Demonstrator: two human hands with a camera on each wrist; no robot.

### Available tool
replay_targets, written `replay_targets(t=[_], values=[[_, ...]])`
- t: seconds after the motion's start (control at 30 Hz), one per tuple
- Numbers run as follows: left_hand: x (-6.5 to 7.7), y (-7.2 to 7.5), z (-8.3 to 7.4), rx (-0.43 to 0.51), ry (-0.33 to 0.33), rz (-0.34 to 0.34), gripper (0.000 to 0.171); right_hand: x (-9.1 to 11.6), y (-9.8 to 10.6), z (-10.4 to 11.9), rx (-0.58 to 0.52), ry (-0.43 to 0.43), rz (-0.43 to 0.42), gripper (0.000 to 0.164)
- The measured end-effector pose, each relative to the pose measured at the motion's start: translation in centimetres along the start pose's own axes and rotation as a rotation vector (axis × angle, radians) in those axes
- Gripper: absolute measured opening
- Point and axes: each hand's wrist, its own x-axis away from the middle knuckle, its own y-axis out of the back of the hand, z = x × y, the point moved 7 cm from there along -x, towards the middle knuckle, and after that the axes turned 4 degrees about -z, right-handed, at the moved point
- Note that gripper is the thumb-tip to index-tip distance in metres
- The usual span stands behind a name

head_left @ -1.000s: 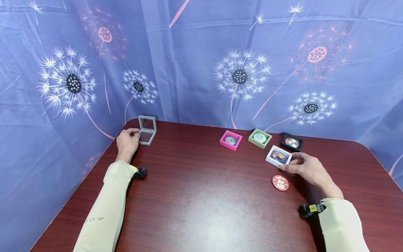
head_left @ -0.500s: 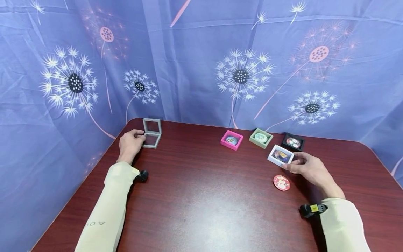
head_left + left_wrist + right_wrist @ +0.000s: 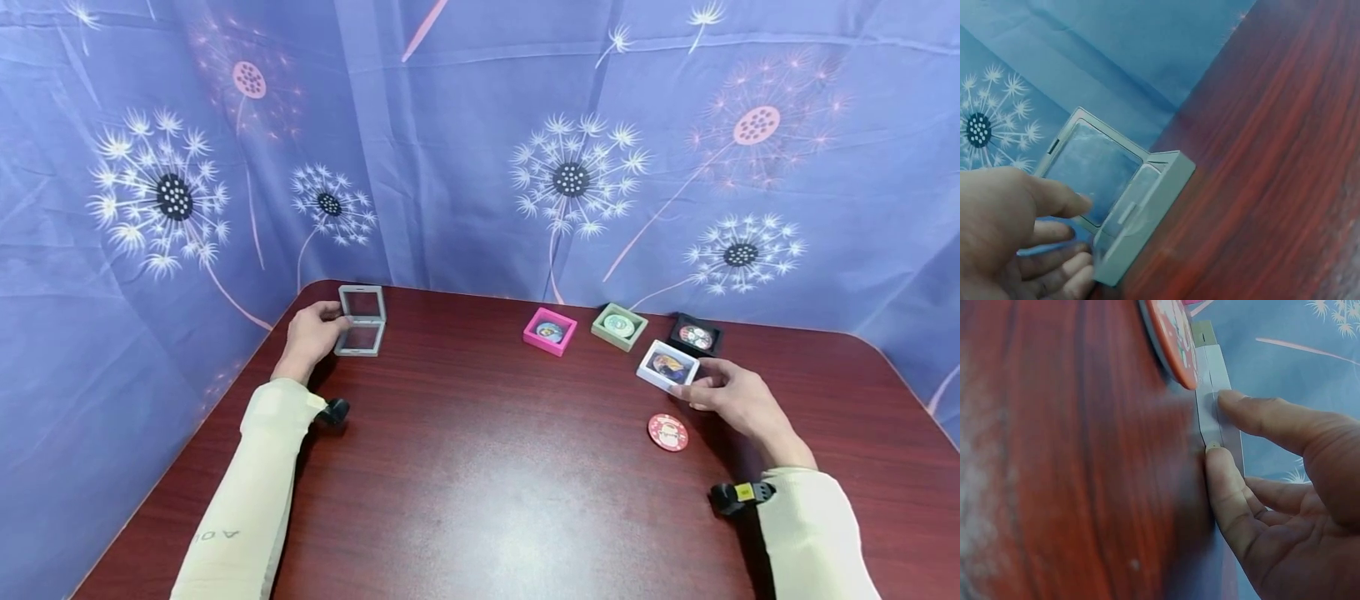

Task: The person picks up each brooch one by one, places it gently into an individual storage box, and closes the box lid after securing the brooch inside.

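Note:
At the back left corner of the table, a grey display case [image 3: 362,337] stands with its clear lid [image 3: 1094,165] raised. My left hand [image 3: 311,333] is at its left side. In the left wrist view the thumb [image 3: 1063,199] overlaps the case's left side and the other fingers lie along the outside. On the right, my right hand [image 3: 738,404] pinches a white display case [image 3: 666,367] at its near right corner between thumb and finger. A round picture shows inside this case. A round red badge [image 3: 667,432] lies on the table in front of it.
Behind the white case stands a black display case [image 3: 708,343], then a green one [image 3: 618,326] and a pink one [image 3: 550,331] to the left, each with a round badge. A blue dandelion-print curtain [image 3: 465,167] encloses the back and sides of the table [image 3: 450,433].
The grey case has turned to face the front more squarely and shifted slightly right and nearer, with my left hand beside it. The right hand keeps hold of the white case, nearly still.

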Motion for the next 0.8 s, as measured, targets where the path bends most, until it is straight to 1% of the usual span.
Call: replay_targets(t=[0.07, 0.2, 0.3, 0.43, 0.53, 0.7, 0.8], values=[[-0.1, -0.2, 0.0, 0.018, -0.004, 0.019, 0.056, 0.0, 0.0, 0.0, 0.001, -0.004, 0.003, 0.087], [-0.3, -0.5, 0.1, 0.028, -0.01, 0.032, 0.05, -0.1, -0.1, 0.2, 0.002, -0.002, 0.002, 0.087], [-0.3, -0.6, 0.2, 0.022, -0.015, 0.012, 0.044, -0.1, -0.1, 0.3, -0.006, 0.008, 0.002, 0.086], [-0.3, -0.7, 0.2, 0.006, -0.03, -0.034, 0.037, 0.0, -0.1, 0.3, -0.016, 0.012, 0.006, 0.086], [-0.2, -0.9, 0.0, 0.0, -0.052, -0.045, 0.035, 0.1, 0.0, 0.3, -0.019, 0.006, 0.015, 0.088], [-0.1, -1.8, -0.2, 0.026, -0.077, -0.017, 0.034, 0.4, 0.3, 0.1, -0.066, -0.025, 0.063, 0.092], [0.0, -2.1, -0.3, 0.035, -0.091, -0.012, 0.032, 0.5, 0.5, 0.1, -0.083, -0.05, 0.101, 0.088]])
